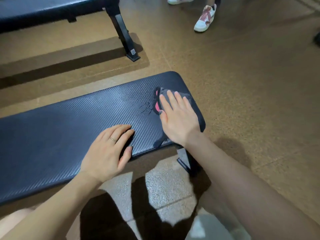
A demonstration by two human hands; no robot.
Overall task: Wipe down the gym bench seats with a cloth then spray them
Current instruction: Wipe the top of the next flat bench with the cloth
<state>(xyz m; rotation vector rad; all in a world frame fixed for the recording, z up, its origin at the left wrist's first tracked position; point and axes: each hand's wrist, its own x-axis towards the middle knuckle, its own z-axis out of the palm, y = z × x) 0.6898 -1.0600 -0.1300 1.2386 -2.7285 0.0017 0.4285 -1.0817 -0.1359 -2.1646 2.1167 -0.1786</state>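
A black textured gym bench seat point(69, 125) runs from the left edge to the middle of the view. Near its right end lies a dark grey cloth point(187, 99) with a pink patch. My right hand point(178, 118) presses flat on that cloth, fingers spread. Wet streaks glisten on the pad just left of the cloth. My left hand point(109, 153) rests flat on the seat's near edge, thumb over the side, a ring on one finger. No spray bottle is in view.
A second black bench point(52, 9) with a metal leg point(123, 35) stands at the upper left. A person's white and red sneakers point(206, 18) are on the brown floor at the top. My knees show at the bottom.
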